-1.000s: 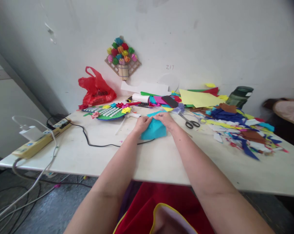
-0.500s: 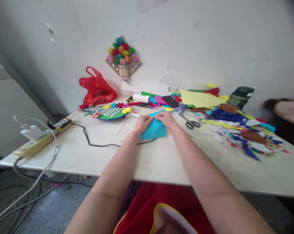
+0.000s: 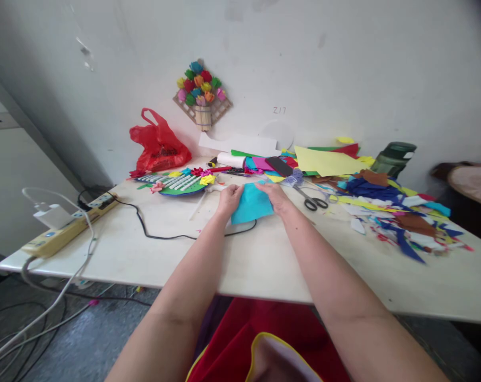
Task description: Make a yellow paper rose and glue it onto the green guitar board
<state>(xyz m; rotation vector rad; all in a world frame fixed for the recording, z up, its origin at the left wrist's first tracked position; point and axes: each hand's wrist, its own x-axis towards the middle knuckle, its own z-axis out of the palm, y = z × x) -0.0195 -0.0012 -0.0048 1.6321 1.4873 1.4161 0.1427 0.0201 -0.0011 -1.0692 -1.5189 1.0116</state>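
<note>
A sheet of blue crepe-like paper (image 3: 251, 205) is stretched between my two hands, just above the table. My left hand (image 3: 229, 199) pinches its left edge, and my right hand (image 3: 277, 197) grips the upper right side. The glue gun (image 3: 214, 188), white and partly hidden, lies behind my left hand. Right of my right hand rest scissors (image 3: 315, 203) with black handles. Beyond them a dark phone (image 3: 279, 166) lies on coloured paper.
A black cord (image 3: 172, 236) runs across the table to beneath the paper. On the left sits a power strip (image 3: 65, 229). A decorated green craft piece (image 3: 185, 185) and red bag (image 3: 161, 148) stand behind. Scraps (image 3: 415, 223) and a green bottle (image 3: 392, 159) are at right.
My hands have moved slightly apart. The blue paper now spreads flatter between them, its upper edge more open to view.
</note>
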